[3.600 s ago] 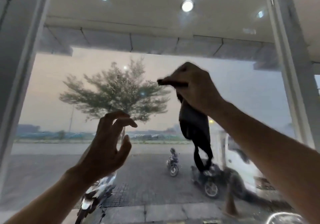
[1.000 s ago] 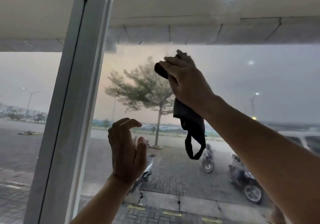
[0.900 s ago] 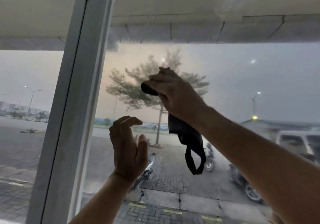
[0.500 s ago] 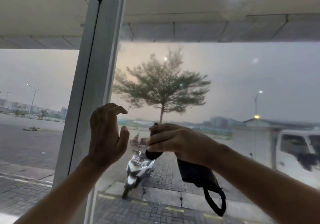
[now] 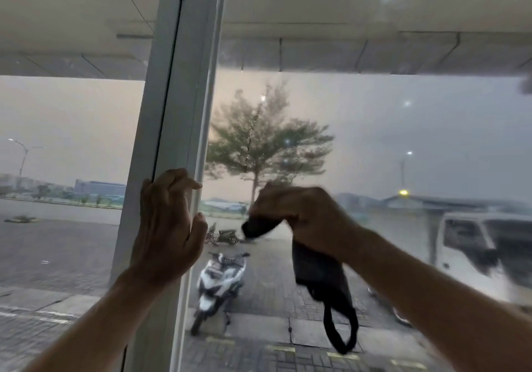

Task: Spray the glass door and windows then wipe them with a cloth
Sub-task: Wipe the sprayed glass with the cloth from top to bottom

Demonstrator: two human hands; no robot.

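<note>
While gripping dark cloth [image 5: 316, 273] in R hand [image 5: 302, 213] up by glass pane [image 5: 374, 141], w/ loop end dangling below wrist, holds L hand [image 5: 167, 227] empty, fingers loosely curled, in front of white frame post [image 5: 184, 83].

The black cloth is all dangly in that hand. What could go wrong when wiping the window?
A few things might. The right hand grips the black cloth bunched up, with only a small end poking out, so a wipe may miss spots and leave streaks on the glass. The hanging loop could swing and drag across the pane. The trail of droplets higher up may dry into marks if it gets missed.
</note>
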